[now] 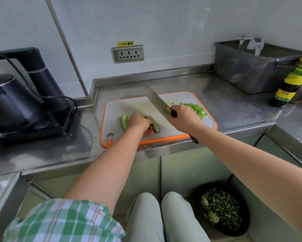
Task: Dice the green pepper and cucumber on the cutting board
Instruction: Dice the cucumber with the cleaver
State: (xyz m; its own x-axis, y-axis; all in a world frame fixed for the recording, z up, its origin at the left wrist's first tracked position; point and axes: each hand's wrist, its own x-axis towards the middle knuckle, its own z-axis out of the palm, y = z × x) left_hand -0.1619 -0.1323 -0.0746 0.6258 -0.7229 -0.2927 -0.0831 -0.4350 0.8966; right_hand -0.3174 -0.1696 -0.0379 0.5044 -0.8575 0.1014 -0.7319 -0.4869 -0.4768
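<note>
A black bin (223,208) of chopped greens is seen on the floor, nearest the viewer. On the orange-rimmed cutting board (129,105), one cucumber strip (153,124) is pinned under the curled fingers of the left hand (138,122); a second strip (124,122) lies just to its left. The knife (157,100) is gripped by the right hand (183,117), its blade angled above the board. Diced green pepper (197,110) is heaped at the far right corner. A wall socket (128,54) is mounted beyond.

Counter (225,105): cutting board (129,105) at centre | on board: cucumber strip (124,122) left, cucumber piece (155,124) under left hand (138,122), diced pepper (197,110) right rear | knife (157,100) in right hand (183,117), over board between cucumber piece and diced pepper | kettle (6,102) left of board | tub (251,72) and bottle (291,82) right rear.
</note>
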